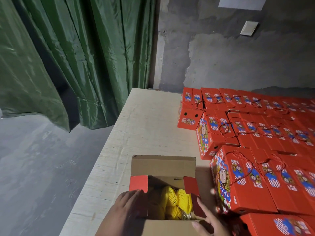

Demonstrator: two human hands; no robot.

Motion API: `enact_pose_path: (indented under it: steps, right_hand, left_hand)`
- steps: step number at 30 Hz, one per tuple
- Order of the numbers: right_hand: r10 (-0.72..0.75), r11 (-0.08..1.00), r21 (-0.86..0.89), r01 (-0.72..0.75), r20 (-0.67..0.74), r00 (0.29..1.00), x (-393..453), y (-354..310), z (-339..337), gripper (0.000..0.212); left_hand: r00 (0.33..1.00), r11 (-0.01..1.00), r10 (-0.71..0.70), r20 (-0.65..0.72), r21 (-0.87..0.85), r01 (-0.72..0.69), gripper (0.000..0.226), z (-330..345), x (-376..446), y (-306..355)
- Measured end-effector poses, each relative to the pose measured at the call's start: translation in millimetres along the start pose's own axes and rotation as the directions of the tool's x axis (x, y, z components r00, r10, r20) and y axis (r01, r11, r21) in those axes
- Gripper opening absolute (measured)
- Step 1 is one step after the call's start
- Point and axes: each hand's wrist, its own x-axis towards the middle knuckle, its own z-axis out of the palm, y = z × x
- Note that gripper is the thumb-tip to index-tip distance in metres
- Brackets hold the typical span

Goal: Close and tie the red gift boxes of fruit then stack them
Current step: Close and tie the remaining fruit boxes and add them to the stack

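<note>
An open red gift box (163, 169) stands on the pale table (144, 126) right in front of me, its brown far flap upright and its two red side flaps raised. Fruit in yellow foam netting (177, 201) lies inside. My left hand (126, 206) rests with straight fingers against the left red side flap. My right hand (209, 220) touches the box's right side near the front flap, fingers spread. Several closed, cord-tied red boxes (247, 178) stand packed together to the right.
The rows of tied red boxes (238, 116) fill the table's right side up to the grey wall (238, 57). A green curtain (68, 57) hangs at the left above a grey floor (34, 167). The table's left edge runs diagonally beside the open box.
</note>
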Motion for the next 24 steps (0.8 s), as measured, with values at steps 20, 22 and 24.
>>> enact_pose_path:
  steps: [20,22,24]
  right_hand:
    - [-0.045,0.994,-0.104,0.043,-0.009,0.999,-21,-38,-15,0.043]
    - [-0.058,0.994,-0.088,0.057,-0.002,0.998,-21,-40,-16,0.044]
    - [-0.061,0.995,-0.084,0.061,0.003,0.998,-21,-40,-16,0.044]
  left_hand:
    - [0.988,0.995,0.042,0.146,-0.093,-0.028,0.073,15,-22,-22]
    - [0.99,0.994,0.035,0.138,-0.108,-0.02,0.074,17,-24,-24]
    - [0.99,0.994,0.028,0.14,-0.107,-0.013,0.078,19,-26,-26]
